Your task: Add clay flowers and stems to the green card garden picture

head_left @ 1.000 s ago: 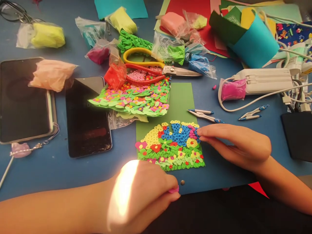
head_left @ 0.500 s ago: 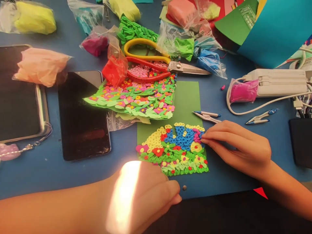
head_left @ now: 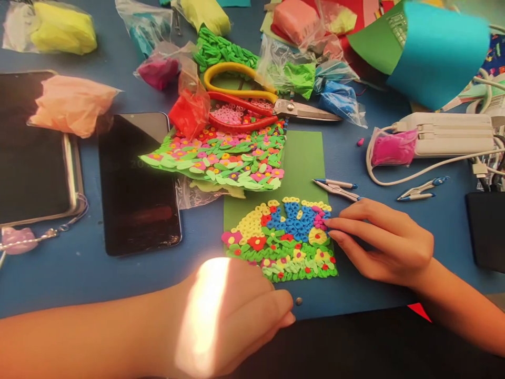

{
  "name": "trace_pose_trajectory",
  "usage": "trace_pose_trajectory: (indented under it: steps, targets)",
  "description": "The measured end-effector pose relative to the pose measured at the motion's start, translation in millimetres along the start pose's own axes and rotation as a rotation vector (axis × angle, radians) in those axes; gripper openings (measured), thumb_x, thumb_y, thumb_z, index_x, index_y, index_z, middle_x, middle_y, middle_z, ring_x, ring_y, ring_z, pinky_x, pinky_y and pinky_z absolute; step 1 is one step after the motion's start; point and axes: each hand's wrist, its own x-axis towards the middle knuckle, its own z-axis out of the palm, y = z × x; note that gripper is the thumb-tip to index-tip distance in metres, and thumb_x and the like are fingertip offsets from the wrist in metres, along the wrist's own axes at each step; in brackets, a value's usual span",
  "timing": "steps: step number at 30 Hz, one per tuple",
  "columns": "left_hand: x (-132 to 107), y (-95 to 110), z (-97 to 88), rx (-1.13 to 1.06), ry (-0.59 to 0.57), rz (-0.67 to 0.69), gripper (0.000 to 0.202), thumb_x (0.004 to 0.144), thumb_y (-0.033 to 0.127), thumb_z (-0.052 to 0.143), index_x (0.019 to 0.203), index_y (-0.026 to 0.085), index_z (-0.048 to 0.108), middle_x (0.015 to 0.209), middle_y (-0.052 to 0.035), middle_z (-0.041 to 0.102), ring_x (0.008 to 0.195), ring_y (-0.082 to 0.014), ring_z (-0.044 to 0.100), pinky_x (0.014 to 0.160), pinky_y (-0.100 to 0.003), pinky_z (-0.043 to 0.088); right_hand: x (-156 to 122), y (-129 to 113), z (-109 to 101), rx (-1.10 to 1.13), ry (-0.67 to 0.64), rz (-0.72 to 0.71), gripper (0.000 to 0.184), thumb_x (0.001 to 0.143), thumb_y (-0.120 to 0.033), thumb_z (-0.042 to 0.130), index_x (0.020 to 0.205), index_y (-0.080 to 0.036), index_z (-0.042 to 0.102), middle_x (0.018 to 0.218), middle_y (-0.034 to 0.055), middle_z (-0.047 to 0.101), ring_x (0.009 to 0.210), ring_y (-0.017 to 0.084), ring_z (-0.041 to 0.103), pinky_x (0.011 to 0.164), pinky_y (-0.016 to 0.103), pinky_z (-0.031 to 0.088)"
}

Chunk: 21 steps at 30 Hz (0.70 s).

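Observation:
A green card (head_left: 303, 158) lies on the blue table, its lower half covered with a clay picture (head_left: 294, 221) of small yellow, blue, red and green pieces. My right hand (head_left: 382, 245) reaches in from the right, fingertips nearly together in a pinch at the magenta clay pieces (head_left: 319, 217) by the card's right edge. Anything between those tips is too small to make out. My left hand (head_left: 240, 310) rests curled below the card's lower left, with a bright patch of light across its back. Its inner side is hidden, so whatever it may hold does not show.
Scissors (head_left: 303, 110) lie on another flowered clay picture (head_left: 232, 163) behind the card. Tweezers-like tools (head_left: 337, 187) sit to the right, near a white power strip (head_left: 453, 134). Bagged clay (head_left: 74, 105) and a phone (head_left: 140, 195) are on the left.
My right hand has shifted slightly left and its fingertips have loosened a little at the magenta pieces. My left hand stays curled in nearly the same place. The view has shifted slightly.

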Motion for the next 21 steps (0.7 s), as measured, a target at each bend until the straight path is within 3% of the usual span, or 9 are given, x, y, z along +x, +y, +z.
trace_pose_trajectory:
  steps: [6,10,16,21]
  targets:
    - [-1,-2,1.0,-0.009,0.014,-0.008,0.019,0.101,0.020,0.036,0.093,0.018,0.053,0.060,0.0035,0.057,0.048,-0.0137,0.044,0.046,-0.028,0.030,-2,3,6,-0.045,-0.004,-0.019,0.013,0.083,-0.008,0.064,0.094,-0.015,0.063,0.077,0.0063,0.065,0.068,0.013,0.059,0.060,0.025,0.052]
    - [1,1,1.7,-0.113,-0.046,-0.121,0.020,0.100,0.022,0.039,0.088,0.020,0.055,0.061,0.0044,0.059,0.049,-0.0108,0.051,0.047,-0.022,0.035,-2,1,2,-0.076,-0.001,-0.065,0.010,0.084,-0.008,0.063,0.093,-0.012,0.063,0.075,0.0082,0.065,0.065,0.014,0.060,0.058,0.027,0.052]
    - [4,14,11.8,-0.393,0.098,-0.398,0.006,0.095,0.025,0.054,0.091,0.022,0.058,0.069,0.0075,0.069,0.053,-0.0054,0.062,0.050,-0.011,0.043,0,-20,-5,-0.053,-0.009,-0.421,0.009,0.084,-0.016,0.067,0.090,-0.011,0.063,0.069,0.0033,0.065,0.062,0.014,0.060,0.051,0.028,0.048]
    - [2,19,22.3,-0.455,0.115,-0.351,0.007,0.093,0.026,0.058,0.095,0.019,0.060,0.072,0.0040,0.072,0.059,-0.0075,0.066,0.056,-0.012,0.047,-8,-32,13,0.038,0.100,-0.491,0.018,0.092,-0.014,0.050,0.098,-0.006,0.065,0.080,0.0073,0.067,0.070,0.016,0.064,0.052,0.030,0.047]
